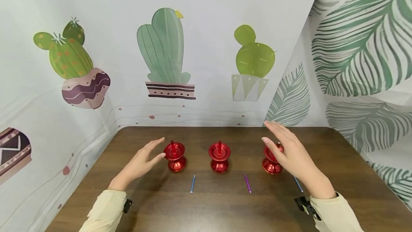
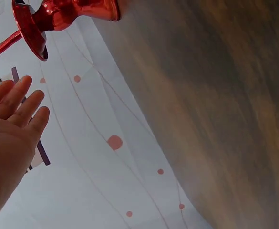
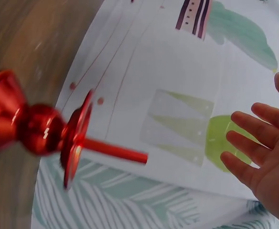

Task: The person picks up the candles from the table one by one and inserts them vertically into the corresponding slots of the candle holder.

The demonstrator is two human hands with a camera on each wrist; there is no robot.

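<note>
Three shiny red candle holders stand upright in a row on the table: a left one [image 1: 176, 163], a middle one [image 1: 220, 164] and a right one [image 1: 271, 165]. Each has a dish with a thin red tube rising from its centre. My left hand [image 1: 140, 161] is held beside the left holder, fingers extended and holding nothing. Over the right holder, partly covering it in the head view, is my right hand [image 1: 291, 153], its fingers spread and its palm bare. The right wrist view shows that holder's tube [image 3: 118, 150] pointing toward the fingers.
Three thin candles lie on the brown wooden table [image 1: 222, 207] in front of the holders: a blue one [image 1: 192, 184], a purple one [image 1: 248, 183] and another blue one [image 1: 298, 184] by the right forearm. A white cloth backdrop [image 1: 209, 46] printed with cacti and leaves rises behind.
</note>
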